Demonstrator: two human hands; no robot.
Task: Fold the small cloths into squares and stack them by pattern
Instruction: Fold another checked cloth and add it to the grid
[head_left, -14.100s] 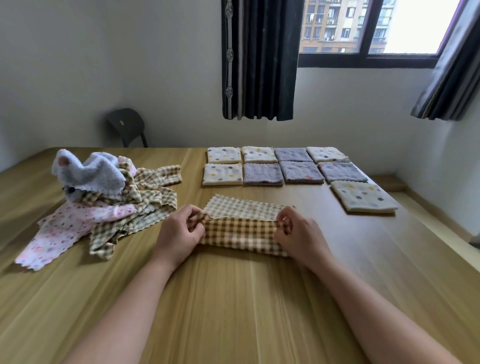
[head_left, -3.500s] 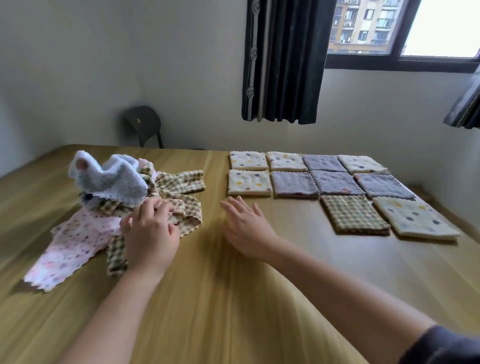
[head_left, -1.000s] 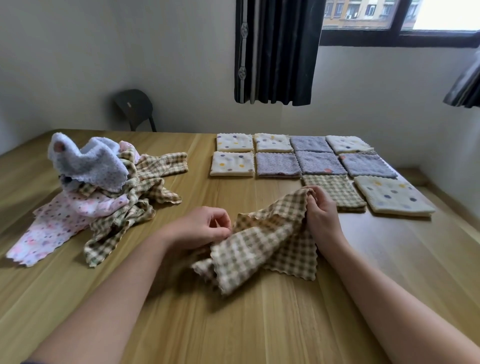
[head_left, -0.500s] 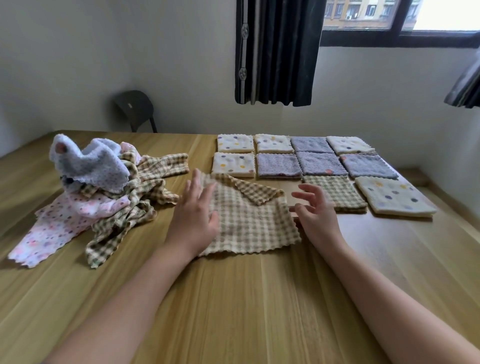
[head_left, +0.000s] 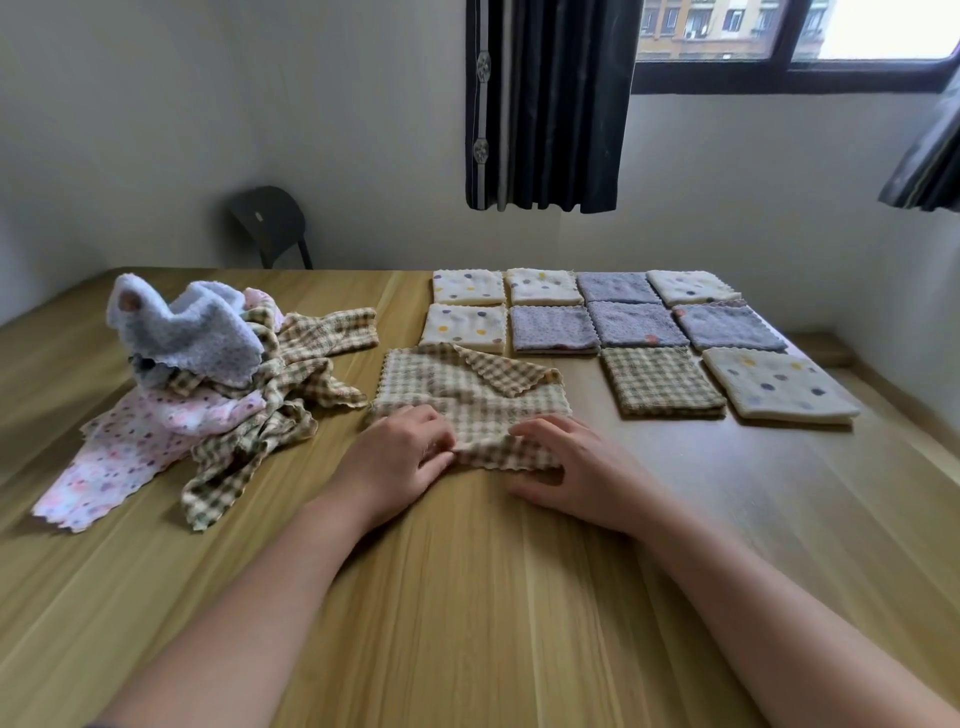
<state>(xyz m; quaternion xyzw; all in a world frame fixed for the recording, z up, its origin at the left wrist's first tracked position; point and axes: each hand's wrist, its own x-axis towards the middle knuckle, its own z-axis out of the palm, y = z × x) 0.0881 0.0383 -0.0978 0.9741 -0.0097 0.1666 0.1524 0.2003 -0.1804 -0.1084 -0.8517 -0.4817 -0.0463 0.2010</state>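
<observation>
Judging by how it drapes and wrinkles, the checked cloth (head_left: 467, 395) is light, soft and limp, with no stiffness of its own. It probably grips the wooden table (head_left: 467, 597) a little rather than sliding, and it will sag wherever it is not supported. It is best held at the edge or the corners with 2 hands set apart, so the fold line stays straight. A single pinch in the middle would likely bunch it.

The cloth lies spread on the table just in front of the person, between the pile of unfolded cloths (head_left: 208, 374) on the left and the folded checked square (head_left: 660, 382) on the right. Both hands are on its near edge. The left hand (head_left: 400, 457) has its fingers curled in, pinching the edge. The right hand (head_left: 566, 467) lays its fingers over the edge with the thumb below, and seems to pinch it too.

The cloth is woven in small beige and brown checks and has a wavy, scalloped border. It is not flat: its far right corner has flopped over into a triangle, and ripples run across the middle. That corner probably needs smoothing out first if the fold is to give a clean square.

Further off, toward the right, 10 folded squares (head_left: 634, 322) lie in rows: cream dotted, grey, and the 1 checked.
</observation>
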